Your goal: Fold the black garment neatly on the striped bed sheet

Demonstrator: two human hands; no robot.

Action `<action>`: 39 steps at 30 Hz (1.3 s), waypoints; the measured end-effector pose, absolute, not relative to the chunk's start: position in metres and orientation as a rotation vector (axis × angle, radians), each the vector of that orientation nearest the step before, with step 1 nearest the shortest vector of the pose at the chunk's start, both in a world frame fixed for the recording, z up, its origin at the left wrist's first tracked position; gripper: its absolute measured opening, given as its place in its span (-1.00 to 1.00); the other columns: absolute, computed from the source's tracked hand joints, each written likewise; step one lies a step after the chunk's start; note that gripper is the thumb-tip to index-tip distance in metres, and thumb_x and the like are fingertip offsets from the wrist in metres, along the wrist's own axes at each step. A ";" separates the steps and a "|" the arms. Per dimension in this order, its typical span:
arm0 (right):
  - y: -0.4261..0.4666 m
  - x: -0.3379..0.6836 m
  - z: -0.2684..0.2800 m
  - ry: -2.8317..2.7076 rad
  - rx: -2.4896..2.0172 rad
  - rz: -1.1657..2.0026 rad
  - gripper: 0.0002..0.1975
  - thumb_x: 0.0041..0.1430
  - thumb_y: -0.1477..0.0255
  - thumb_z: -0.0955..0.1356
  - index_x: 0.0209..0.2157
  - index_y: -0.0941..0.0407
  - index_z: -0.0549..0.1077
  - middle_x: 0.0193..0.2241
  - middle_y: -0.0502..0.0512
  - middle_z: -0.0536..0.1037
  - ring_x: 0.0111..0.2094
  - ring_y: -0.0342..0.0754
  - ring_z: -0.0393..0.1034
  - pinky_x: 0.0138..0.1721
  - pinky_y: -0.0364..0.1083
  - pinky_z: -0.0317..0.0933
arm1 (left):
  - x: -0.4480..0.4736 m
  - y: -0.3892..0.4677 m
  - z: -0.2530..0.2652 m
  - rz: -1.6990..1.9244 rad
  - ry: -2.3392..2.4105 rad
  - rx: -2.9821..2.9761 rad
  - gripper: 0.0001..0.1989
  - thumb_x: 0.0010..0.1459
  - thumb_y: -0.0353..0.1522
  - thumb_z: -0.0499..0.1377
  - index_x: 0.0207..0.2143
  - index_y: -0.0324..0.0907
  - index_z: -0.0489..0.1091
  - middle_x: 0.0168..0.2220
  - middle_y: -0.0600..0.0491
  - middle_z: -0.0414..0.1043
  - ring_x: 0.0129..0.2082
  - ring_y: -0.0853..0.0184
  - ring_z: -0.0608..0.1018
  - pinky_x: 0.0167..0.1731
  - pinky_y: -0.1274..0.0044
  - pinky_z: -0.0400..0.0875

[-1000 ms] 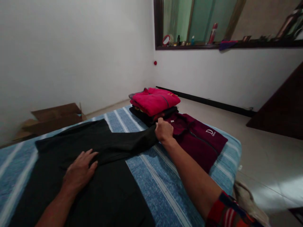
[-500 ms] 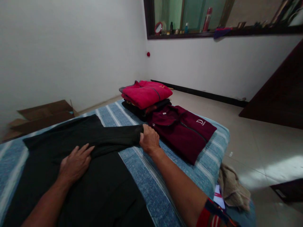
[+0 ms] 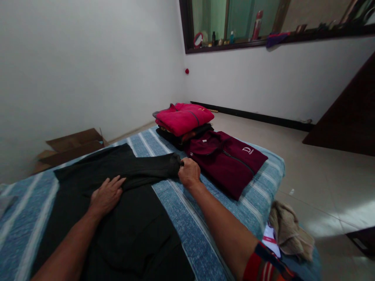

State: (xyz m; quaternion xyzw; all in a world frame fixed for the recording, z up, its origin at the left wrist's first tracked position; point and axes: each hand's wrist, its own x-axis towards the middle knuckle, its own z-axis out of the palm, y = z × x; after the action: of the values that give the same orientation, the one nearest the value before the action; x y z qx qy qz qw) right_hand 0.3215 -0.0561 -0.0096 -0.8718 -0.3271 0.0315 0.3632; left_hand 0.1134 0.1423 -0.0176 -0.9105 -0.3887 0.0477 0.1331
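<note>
White walls (image 3: 102, 58) met in a corner beyond a bed (image 3: 175, 208) spread with blue, white-striped cloth. On the bed lay a maroon garment (image 3: 227, 168), folded, its zip and white letter D facing upward. To the left of the maroon garment a dark garment (image 3: 140, 218) lay spread on the bed, its near part running out of view; one long sleeve (image 3: 155, 166) extended toward the maroon garment and ended near it. Left hand (image 3: 107, 195), well to the left of the maroon garment: it rested palm down on the dark garment near the inner end of the long sleeve, fingers extended and slightly apart. Right hand (image 3: 190, 171), just left of the maroon garment: it was clamped on the outer end of the long sleeve, its fingertips partly hidden. Behind and to the left of the maroon garment rose a stack of folded clothes, with a pink garment (image 3: 183, 117) above darker pieces (image 3: 170, 136). Farther left, past the bed's edge, stood an open cardboard box (image 3: 73, 146). Well behind the maroon garment, a dark ledge (image 3: 240, 45) carried a round red-rimmed mirror (image 3: 198, 39), a red can (image 3: 257, 25) and a purple cloth (image 3: 275, 40). Nearer the viewer and to the right of the maroon garment, a crumpled brown cloth (image 3: 288, 230) lay beyond the bed's edge
</note>
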 end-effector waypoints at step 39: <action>-0.047 0.356 0.001 -1.019 -2.828 0.013 -0.73 0.19 0.47 0.10 -0.12 0.11 0.31 -0.35 0.25 0.53 -0.31 0.17 0.47 -0.41 0.00 0.20 | 0.098 0.121 -0.017 -0.263 -1.143 -2.916 -0.74 -0.07 -0.58 0.04 -0.30 -0.18 0.33 -0.22 -0.01 0.30 -0.17 0.26 0.32 -0.15 0.46 0.27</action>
State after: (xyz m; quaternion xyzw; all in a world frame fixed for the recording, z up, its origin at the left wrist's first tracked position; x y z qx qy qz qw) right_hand 0.3555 -0.0467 0.0007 -0.9386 -0.3382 0.0044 0.0678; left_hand 0.0977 0.1214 -0.0166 -0.9278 -0.3636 -0.0838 -0.0009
